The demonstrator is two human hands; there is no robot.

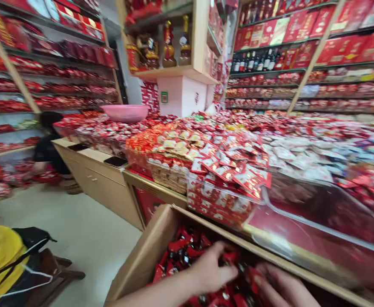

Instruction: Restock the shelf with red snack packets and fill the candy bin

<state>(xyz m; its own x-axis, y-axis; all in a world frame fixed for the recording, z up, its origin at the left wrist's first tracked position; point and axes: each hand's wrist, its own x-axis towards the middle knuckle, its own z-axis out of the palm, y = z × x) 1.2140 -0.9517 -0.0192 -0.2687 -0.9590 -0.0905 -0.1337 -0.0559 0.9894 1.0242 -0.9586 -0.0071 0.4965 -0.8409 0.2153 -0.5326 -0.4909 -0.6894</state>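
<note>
- The left hand [211,270] is inside the box, fingers partly curled and thumb apart, over the dark-red packets [171,266]; red wrapping shows at its fingertips, but whether it has hold of any I cannot tell.
- The right hand [284,290] is just beside it, half bent and blurred, its fingertips against a red packet [254,279]; whether it grips that packet I cannot tell.
- The dark-red packets lie loose and jumbled around and below both hands. Judging by this, the handling is under way and not complete: plenty are left in the box, and I see no sorted or set-apart group of them.
- The cardboard box [151,245] stands open against the front of the worktop, its right side partly out of view. How many packets it has already given up or taken in cannot be judged.
- Just beyond its rim, a clear bin of red-and-white sachets [225,196] is heaped above its edge; so is the neighbouring bin of gold-topped packets [171,172].
- To the right, a clear bin with pale packets [298,155] is heaped at the back and lower at the front.
- Farther left, a pink basin [126,113] rests on the goods, and a person in dark clothing [48,147] crouches by the shelves.
</note>
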